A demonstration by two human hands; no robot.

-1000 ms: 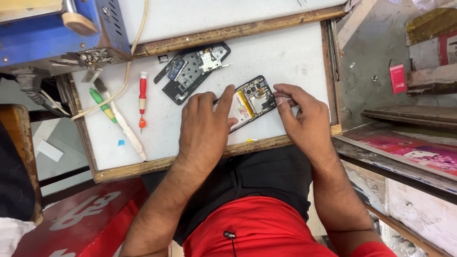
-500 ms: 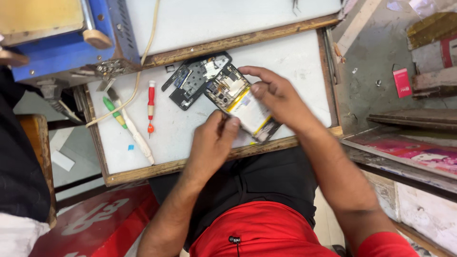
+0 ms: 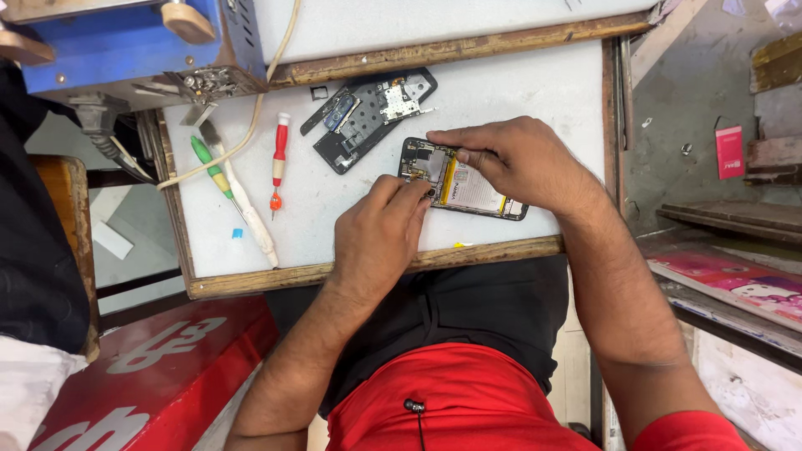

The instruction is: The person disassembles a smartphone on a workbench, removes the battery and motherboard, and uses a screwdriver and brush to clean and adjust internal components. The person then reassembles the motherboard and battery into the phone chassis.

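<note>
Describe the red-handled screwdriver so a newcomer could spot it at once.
Start at the white work board with its wooden rim. On its left part, left of the opened phone under both hands, lie several slim tools. The red-handled screwdriver lies nearly upright, apart from the rest: red and white, while its neighbour is green.

Bright, even light falls from above, flat and without glare. The white bench point(image 3: 518, 92) is well lit and sharp. Both hands cast only soft, short shadows beneath them. Edges bend slightly, as with a wide lens. The red shirt point(image 3: 468, 401) near the bottom looks slightly soft.
</note>
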